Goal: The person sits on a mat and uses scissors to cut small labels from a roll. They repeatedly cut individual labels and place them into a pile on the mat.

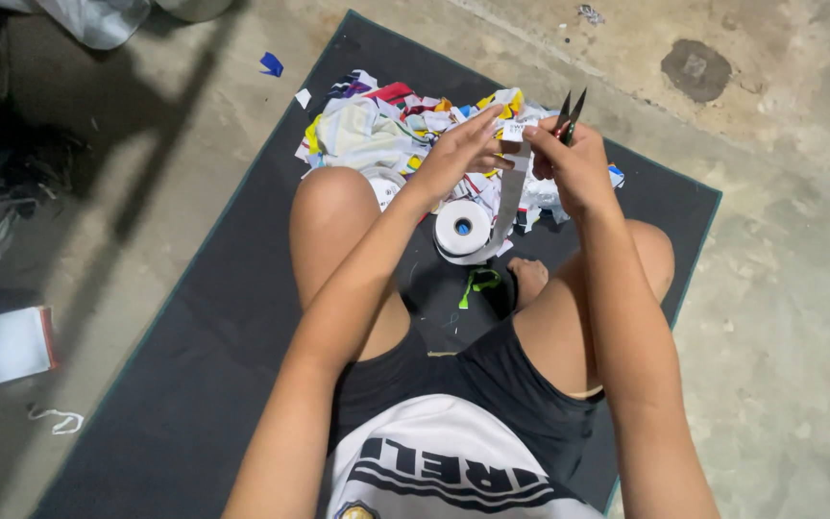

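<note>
Ribbon strip [514,183] pinched by left hand [463,149]; right hand [573,168] grips snips [569,115]. Roll [463,229] and fabric scrap pile [386,125] lie on dark mat [194,365].

hands [458,149]: 2 | snips [569,113]: 1 | label roll [463,229]: 1 | scrap pile [377,125]: 1 | mat [194,384]: 1

Thread snips [570,113]: dark metal blades, dull sheen, projecting above the grip of the right hand [573,168]. Label strip [515,183]: white woven or paper-like ribbon, smooth and matt, pinched by the left hand [463,149] and hanging below the grip to the roll [463,229], which has a smooth white face and a blue core. Scrap pile [386,130] beyond the grip: soft, crumpled, multicoloured cloth. Mat [194,365]: dark, matt, finely textured. Floor [790,317]: rough, stained concrete.
</note>
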